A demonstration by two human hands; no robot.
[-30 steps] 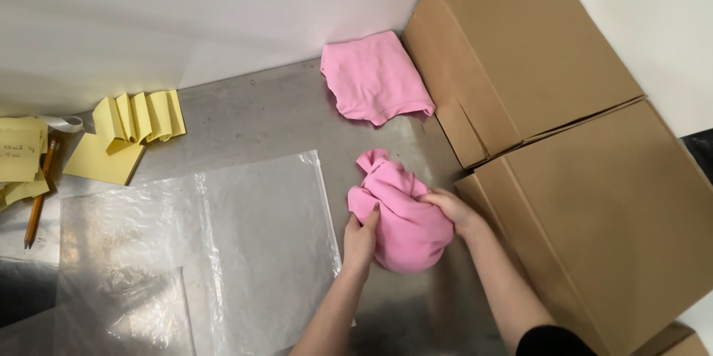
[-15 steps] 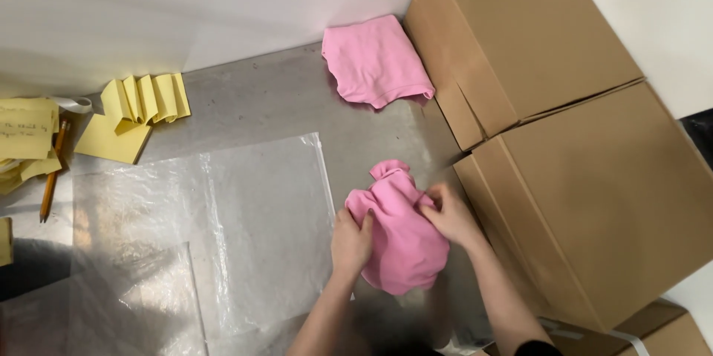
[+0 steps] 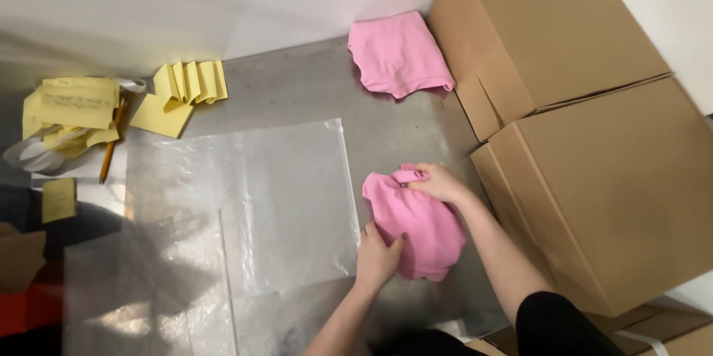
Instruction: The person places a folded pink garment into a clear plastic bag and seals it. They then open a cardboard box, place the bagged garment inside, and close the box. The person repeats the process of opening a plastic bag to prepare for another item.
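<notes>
A bunched pink cloth (image 3: 420,222) lies on the grey metal table (image 3: 297,92), just right of a clear plastic bag (image 3: 252,200). My left hand (image 3: 379,256) grips its lower left edge. My right hand (image 3: 438,181) pinches its top edge near a small fold. A second pink cloth (image 3: 397,55), folded flat, rests farther back by the wall.
Two large brown cardboard boxes (image 3: 594,133) stand along the right side, close to my right arm. Yellow paper slips (image 3: 186,88) and a pencil (image 3: 111,151) lie at the back left. More clear plastic sheets (image 3: 148,289) cover the near left.
My right hand has moved from the cloth's right side up to its top edge. The cloth has been turned and flattened a little, with my left hand lower on it.
</notes>
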